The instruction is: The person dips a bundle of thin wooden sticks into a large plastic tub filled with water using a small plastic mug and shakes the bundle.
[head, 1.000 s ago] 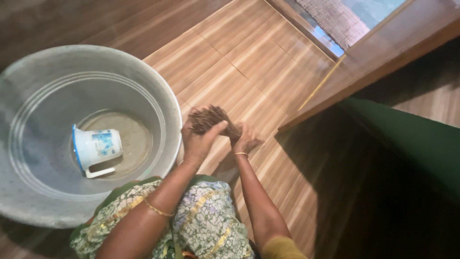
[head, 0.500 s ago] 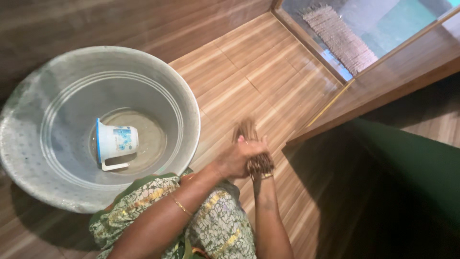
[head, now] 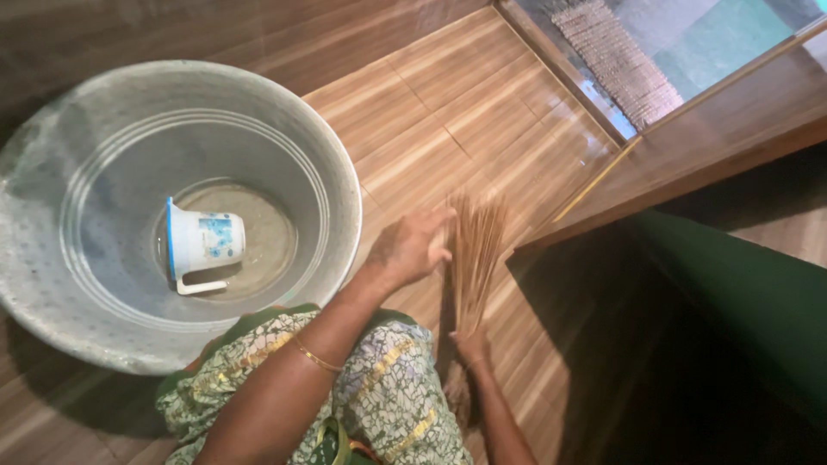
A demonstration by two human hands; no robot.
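A bundle of thin brown broom sticks (head: 476,250) stands nearly upright over the wooden floor, its loose ends fanning upward. My right hand (head: 471,349) grips the bundle at its lower end, close to my knee. My left hand (head: 412,245) rests against the left side of the sticks, fingers spread and partly curled. A gold bangle sits on each of my wrists. My lap is covered by green and white patterned cloth (head: 379,396).
A large grey metal basin (head: 332,164) stands on the floor at the left with a white and blue plastic mug (head: 202,245) lying in it. A wooden door frame (head: 603,172) and a woven mat (head: 616,56) lie at the upper right. A dark green surface (head: 741,284) is at the right.
The stick bundle has been pulled out long and upright. My right hand dropped to its lower end, and my left hand opened against its side. The view shifted slightly.
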